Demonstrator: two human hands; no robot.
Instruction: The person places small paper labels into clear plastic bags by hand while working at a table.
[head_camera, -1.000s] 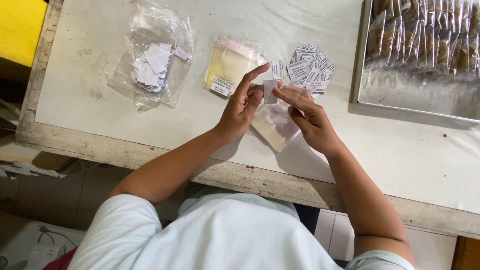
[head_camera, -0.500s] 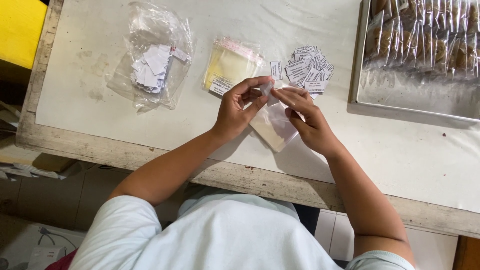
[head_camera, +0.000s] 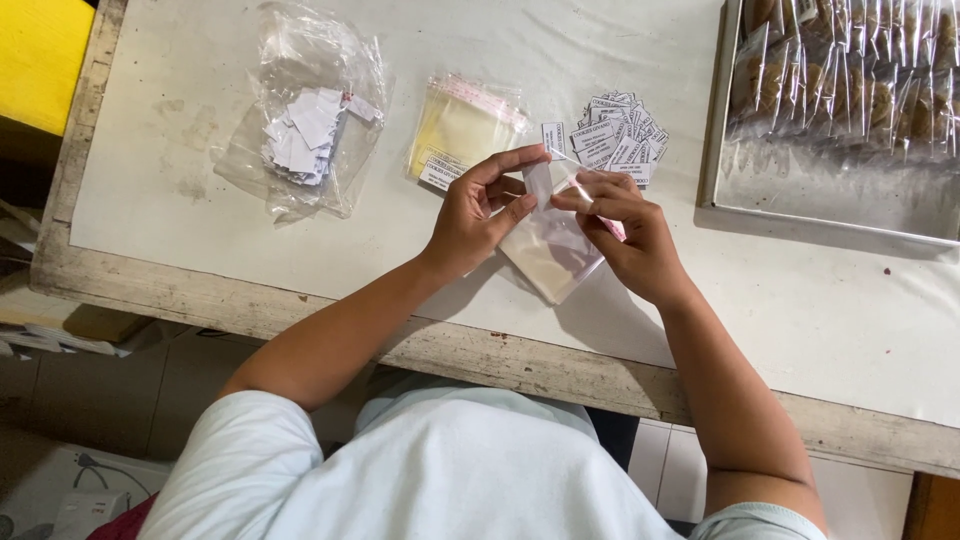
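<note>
Left hand: pinching the small clear plastic pouch, lifted slightly higher than a second ago.
Right hand: gripping the pouch mouth, now drawn closer.
Label pile: unmoved on the white counter.

On the worn white desk I see a crumpled clear plastic bag of white paper slips, a stack of yellowish clear sleeves, and a metal tray of bagged brown cookies.

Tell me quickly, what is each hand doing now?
Left hand: fingers closed on the clear plastic pouch.
Right hand: fingers pinching the same pouch at its top edge.
</note>
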